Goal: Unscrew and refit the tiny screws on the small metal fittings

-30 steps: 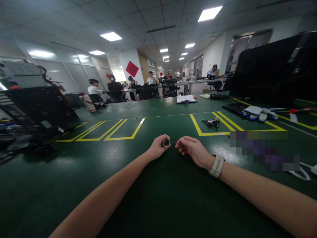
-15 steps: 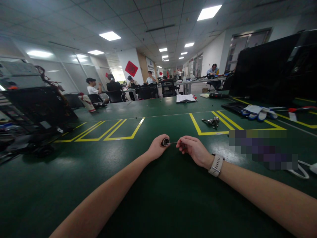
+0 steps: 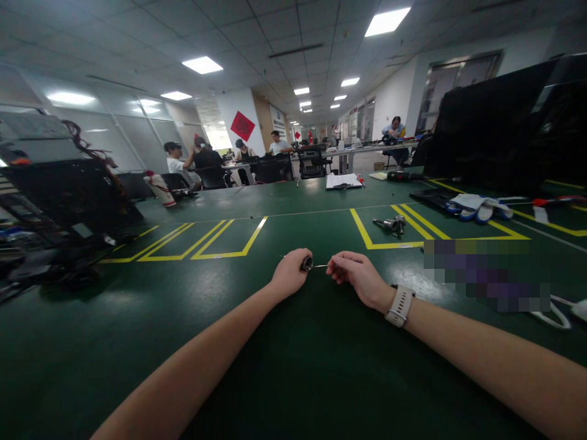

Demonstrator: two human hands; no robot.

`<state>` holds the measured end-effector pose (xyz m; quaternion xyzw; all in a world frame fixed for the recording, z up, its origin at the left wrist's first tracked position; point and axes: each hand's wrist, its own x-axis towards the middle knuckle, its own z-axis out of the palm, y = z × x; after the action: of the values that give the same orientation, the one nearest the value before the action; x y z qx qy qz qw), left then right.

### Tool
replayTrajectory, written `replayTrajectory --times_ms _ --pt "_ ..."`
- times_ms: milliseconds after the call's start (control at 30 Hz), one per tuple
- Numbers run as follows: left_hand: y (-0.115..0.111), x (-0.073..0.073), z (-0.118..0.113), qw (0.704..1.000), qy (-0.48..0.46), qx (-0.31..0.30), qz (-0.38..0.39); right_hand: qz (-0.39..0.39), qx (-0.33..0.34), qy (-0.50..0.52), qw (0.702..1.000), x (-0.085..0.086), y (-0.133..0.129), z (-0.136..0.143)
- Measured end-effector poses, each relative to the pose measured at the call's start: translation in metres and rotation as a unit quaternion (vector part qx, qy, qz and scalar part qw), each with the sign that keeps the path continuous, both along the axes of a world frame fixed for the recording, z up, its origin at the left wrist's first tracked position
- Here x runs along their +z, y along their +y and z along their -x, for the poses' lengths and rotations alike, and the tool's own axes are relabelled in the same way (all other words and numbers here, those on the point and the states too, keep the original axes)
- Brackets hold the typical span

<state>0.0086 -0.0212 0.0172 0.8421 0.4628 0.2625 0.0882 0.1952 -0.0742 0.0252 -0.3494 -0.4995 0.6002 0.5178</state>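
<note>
My left hand (image 3: 291, 271) is wrapped round a dark cylindrical part (image 3: 307, 264) whose round, metal-rimmed end faces right. Between the hands runs a thin metal rod (image 3: 320, 266), its left end at the part's opening. The fingertips of my right hand (image 3: 355, 272) pinch the rod's other end. Both hands are just above the green table (image 3: 293, 366). Beyond my right hand, several small metal parts (image 3: 391, 225) lie together inside a yellow tape outline.
White and blue gloves (image 3: 479, 208) lie on the right, before a large black case (image 3: 509, 128). A clipboard with paper (image 3: 343, 181) is at the far edge. Black equipment (image 3: 68, 201) stands on the left. Several people sit in the background.
The cylindrical part has turned slightly in my left hand, and a thin tip now shows left of that hand. My right hand has barely moved. A seated person in the background has raised an arm.
</note>
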Motion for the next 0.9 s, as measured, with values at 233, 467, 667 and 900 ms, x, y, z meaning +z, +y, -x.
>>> replayTrajectory --times_ms 233,467,667,900 --pt "-0.009 0.007 -0.004 0.998 0.048 0.027 -0.011 -0.018 -0.008 -0.028 0.999 -0.004 0.003 0.0" --pt "-0.015 0.01 -0.007 0.995 0.078 0.05 -0.024 -0.028 -0.018 -0.042 0.999 -0.002 0.001 0.0" --pt "-0.016 0.01 -0.009 0.993 0.093 0.068 -0.021 -0.037 -0.032 -0.052 0.997 0.0 0.0 -0.001" --pt "-0.016 0.012 -0.009 0.992 0.102 0.077 -0.013 -0.046 -0.053 -0.054 0.996 -0.002 0.002 0.0"
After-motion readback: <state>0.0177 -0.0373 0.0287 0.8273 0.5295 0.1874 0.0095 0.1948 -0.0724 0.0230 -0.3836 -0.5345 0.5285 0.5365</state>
